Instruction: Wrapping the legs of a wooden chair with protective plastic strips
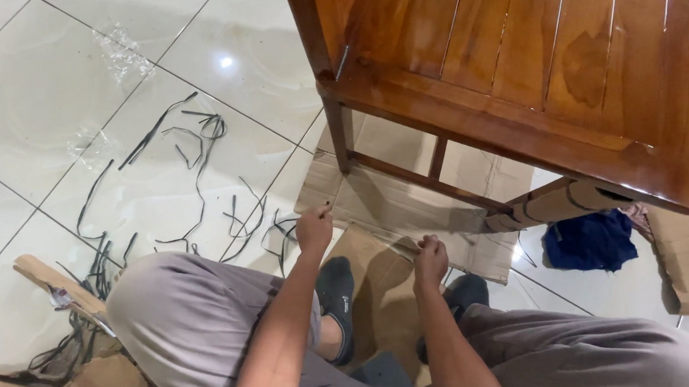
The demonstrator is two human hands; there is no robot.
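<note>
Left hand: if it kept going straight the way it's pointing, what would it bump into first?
Probably the flat cardboard on the floor under the wooden chair. The left hand points forward toward it. Beyond stands the chair's front leg, though depth is hard to judge.

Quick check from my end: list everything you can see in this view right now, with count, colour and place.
Wooden chair: one, glossy brown, upper right, standing on cardboard.
Cardboard sheet: one flattened piece, tan, under the chair and in front of the feet.
Cardboard wrap: one, tan, around the chair's front right leg.
Cut straps: many loose strips, dark, scattered on the tiles at left.
Clear plastic scraps: two, transparent, upper left.
Blue cloth: one, dark blue, right of the wrapped leg.
Cardboard box: one, tan, right edge, partly out of view.
Floor tiles: glossy white.
Socks: two, dark.
Trousers: grey.
Left hand: pinching something thin and dark.
Right hand: fingers closed at the cardboard edge.
</note>
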